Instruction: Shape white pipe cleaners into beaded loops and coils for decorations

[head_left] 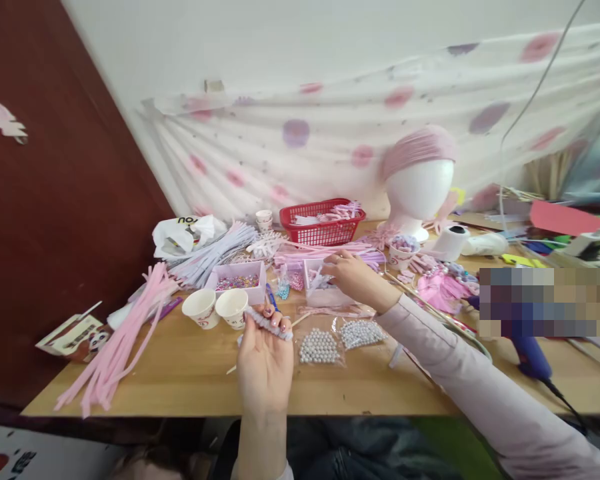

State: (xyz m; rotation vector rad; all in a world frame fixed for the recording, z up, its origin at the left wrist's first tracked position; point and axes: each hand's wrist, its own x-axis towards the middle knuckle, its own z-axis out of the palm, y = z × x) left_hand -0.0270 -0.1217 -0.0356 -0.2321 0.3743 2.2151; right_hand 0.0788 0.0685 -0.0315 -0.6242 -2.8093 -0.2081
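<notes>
My left hand (pixel 264 360) is raised palm up over the front of the wooden table (pixel 190 380), fingers curled round a short piece of white-lilac pipe cleaner (pixel 269 323). My right hand (pixel 353 275), in a pale pink sleeve, reaches across to a small clear box (pixel 324 288) of white pieces, fingers bent over its rim; I cannot see anything in them. Two bags of white pearl beads (pixel 320 347) lie between my hands.
Two paper cups (pixel 216 308) and a tray of coloured beads (pixel 237 280) stand left of centre. Long pink pipe cleaners (pixel 117 347) lie at the left. A red basket (pixel 323 223), a foam head with a pink hat (pixel 419 180) and a blue glue gun (pixel 530 353) sit behind and right.
</notes>
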